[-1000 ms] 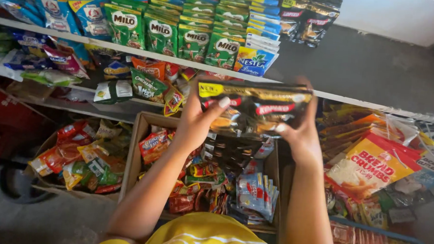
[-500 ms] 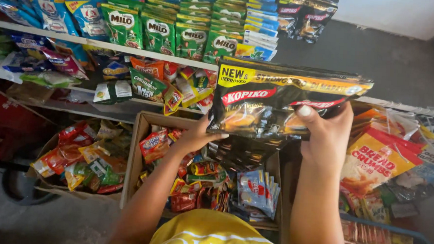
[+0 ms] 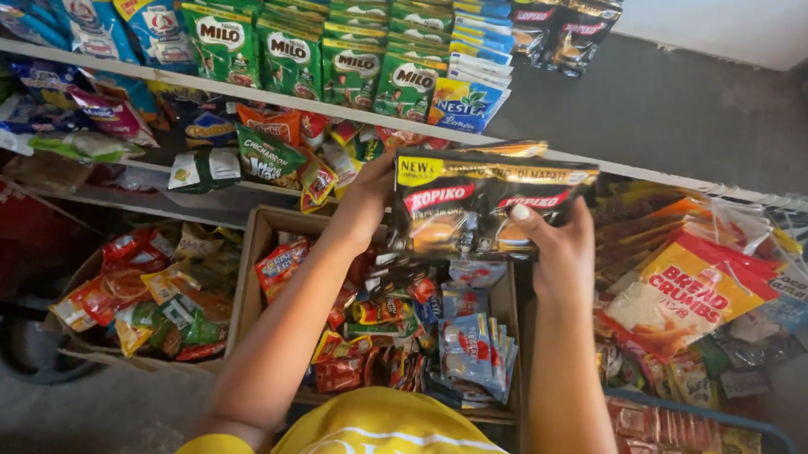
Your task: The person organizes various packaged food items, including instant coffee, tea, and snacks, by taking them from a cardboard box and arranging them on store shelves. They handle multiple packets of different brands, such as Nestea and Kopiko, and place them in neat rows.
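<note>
Since half a second earlier your left hand [image 3: 366, 202] rose to regrip the dark coffee sachet strip [image 3: 488, 204]; both hands, right hand [image 3: 559, 249] included, pinched it above the cardboard box [image 3: 265, 247], below the shelf edge [image 3: 245, 92]. Step judged: lifting stock; next needs hanging room.

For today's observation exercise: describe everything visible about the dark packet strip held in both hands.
The dark packet strip is a glossy black foil band of joined sachets with gold edging, red label bands and a yellow corner patch. It is held level, face toward the camera, above a cardboard box of snacks. The left hand grips its left end, the right hand its lower right.
</note>
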